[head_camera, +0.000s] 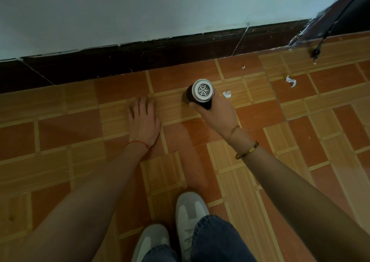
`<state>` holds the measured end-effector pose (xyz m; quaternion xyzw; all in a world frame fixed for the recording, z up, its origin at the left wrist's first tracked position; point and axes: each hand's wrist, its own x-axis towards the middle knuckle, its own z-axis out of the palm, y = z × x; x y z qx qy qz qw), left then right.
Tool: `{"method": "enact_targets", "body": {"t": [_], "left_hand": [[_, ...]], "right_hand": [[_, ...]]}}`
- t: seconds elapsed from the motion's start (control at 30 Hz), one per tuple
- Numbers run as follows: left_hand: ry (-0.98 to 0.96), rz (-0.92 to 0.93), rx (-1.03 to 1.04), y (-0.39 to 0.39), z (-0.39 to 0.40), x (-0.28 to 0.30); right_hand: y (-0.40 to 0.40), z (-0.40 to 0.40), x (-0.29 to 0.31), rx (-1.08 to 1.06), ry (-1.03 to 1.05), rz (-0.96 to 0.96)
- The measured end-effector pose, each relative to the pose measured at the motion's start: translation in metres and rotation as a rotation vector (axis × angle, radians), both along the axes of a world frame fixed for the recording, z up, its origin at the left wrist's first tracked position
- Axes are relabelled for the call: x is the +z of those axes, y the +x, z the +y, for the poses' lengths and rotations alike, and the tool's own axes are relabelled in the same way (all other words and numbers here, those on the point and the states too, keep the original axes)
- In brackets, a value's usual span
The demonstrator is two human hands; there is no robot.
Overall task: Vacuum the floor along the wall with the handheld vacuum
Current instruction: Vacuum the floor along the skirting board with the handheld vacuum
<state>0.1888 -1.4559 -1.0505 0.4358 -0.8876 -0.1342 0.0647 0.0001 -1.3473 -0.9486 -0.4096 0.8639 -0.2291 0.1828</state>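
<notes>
Right hand (215,114): the grip is closed around the lower body of the handheld vacuum (200,93), fingers wrapped behind it and the thumb on the near side. The unit stands nearly on end over the floor (260,133), its vented rear cap facing the camera; the nozzle is hidden beneath it, so contact with the tiles cannot be told.

Left hand (143,119): grip open, palm flat on the floor with fingers spread towards the wall, apparently propping the crouched body.

Handheld vacuum: short cylinder, dark barrel, pale round end cap with a concentric grille. It sits near the baseboard (140,59), not against it.

Debris: one white paper scrap (226,94) just beside the vacuum on its right; a larger scrap (291,81) further right; a small fleck (243,67) close to the baseboard.

Step in hand, judged: gathering the nearest scrap. Best done by tipping the nozzle low and drawing it steadily rightwards, parallel to the baseboard, so light paper is sucked in, not pushed away.

Floor: glossy tiles, terracotta squares set among tan wood-grain bands. Baseboard: dark, scuffed, flecked with paint. Wall (160,5): pale, matt. A black cable (328,31) hangs at the right corner.
</notes>
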Motion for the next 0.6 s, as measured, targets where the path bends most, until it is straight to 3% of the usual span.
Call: {"method": "enact_targets", "body": {"t": [0.2,0.43,0.6], "left_hand": [[-0.002,-0.001,-0.012,-0.027,-0.008,-0.001],[-0.03,0.043,0.012,-0.027,-0.007,-0.006],[-0.025,0.045,0.026,-0.028,-0.007,-0.007]], "right_hand": [[-0.009,-0.004,-0.006,0.047,-0.016,-0.13],[-0.033,-0.025,-0.007,-0.07,-0.094,-0.051],[-0.041,-0.062,-0.009,-0.031,-0.107,-0.026]]}}
